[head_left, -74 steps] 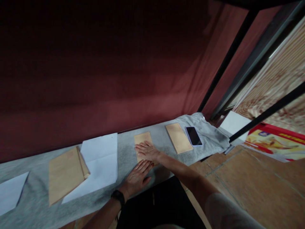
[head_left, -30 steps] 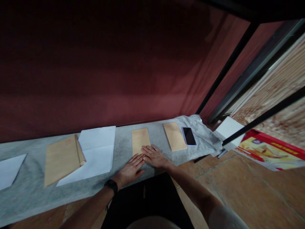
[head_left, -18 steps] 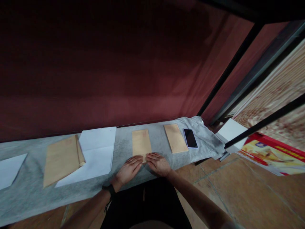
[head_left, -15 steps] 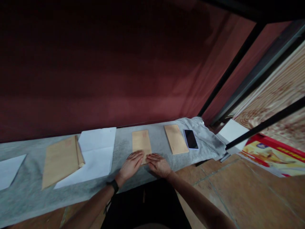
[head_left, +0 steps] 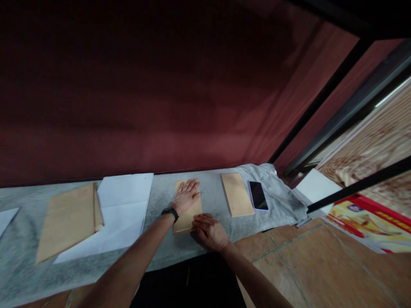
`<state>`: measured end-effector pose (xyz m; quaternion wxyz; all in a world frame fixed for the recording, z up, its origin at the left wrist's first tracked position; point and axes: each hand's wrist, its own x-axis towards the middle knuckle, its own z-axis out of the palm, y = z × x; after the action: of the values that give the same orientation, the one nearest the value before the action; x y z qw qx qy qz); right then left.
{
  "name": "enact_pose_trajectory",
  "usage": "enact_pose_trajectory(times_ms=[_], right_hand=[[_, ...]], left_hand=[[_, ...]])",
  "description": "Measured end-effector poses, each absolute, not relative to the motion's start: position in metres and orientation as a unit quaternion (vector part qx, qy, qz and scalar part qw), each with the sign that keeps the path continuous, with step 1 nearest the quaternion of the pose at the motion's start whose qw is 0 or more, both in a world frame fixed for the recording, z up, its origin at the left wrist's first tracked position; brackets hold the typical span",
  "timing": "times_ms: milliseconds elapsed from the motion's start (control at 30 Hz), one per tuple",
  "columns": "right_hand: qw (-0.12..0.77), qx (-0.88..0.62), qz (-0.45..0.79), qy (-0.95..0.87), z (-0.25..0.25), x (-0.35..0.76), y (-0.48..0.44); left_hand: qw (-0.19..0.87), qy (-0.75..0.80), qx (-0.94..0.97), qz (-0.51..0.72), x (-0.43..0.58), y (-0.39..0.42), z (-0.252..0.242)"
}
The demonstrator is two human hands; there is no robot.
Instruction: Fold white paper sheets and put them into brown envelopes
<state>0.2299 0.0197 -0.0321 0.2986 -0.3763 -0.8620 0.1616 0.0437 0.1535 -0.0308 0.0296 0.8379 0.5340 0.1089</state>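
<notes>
A tan paper envelope [head_left: 189, 216] lies lengthwise on the grey cloth in front of me. My left hand [head_left: 186, 196], with a dark band at the wrist, rests flat on its far half, fingers stretched out and slightly spread. At the near right corner, the fingers of my right hand [head_left: 209, 232] lie over the envelope's edge, fairly straight and close together. Its fingertips touch the paper, and the underside of that hand is hidden. To the right sits a second tan envelope [head_left: 236, 194], untouched.
A phone [head_left: 258, 195] lies right of the second envelope. On the left, larger tan envelopes [head_left: 69, 218] overlap white paper sheets [head_left: 128, 214]. The grey cloth [head_left: 160, 201] covers a narrow surface against a dark red panel [head_left: 160, 141]. A colourful box [head_left: 369, 222] is at the right.
My left hand has slid from the envelope's near end up to its far half and now lies flat. My right hand stays at the near end, slightly lower in view.
</notes>
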Motion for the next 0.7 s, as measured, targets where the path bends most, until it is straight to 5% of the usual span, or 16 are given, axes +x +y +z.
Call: enact_pose_trajectory(times_ms=[700], right_hand=[[0.293,-0.382,0.149,-0.864,-0.034,0.231,0.022]], left_hand=[[0.047,0.517,0.850,0.095,0.033,0.120,-0.036]])
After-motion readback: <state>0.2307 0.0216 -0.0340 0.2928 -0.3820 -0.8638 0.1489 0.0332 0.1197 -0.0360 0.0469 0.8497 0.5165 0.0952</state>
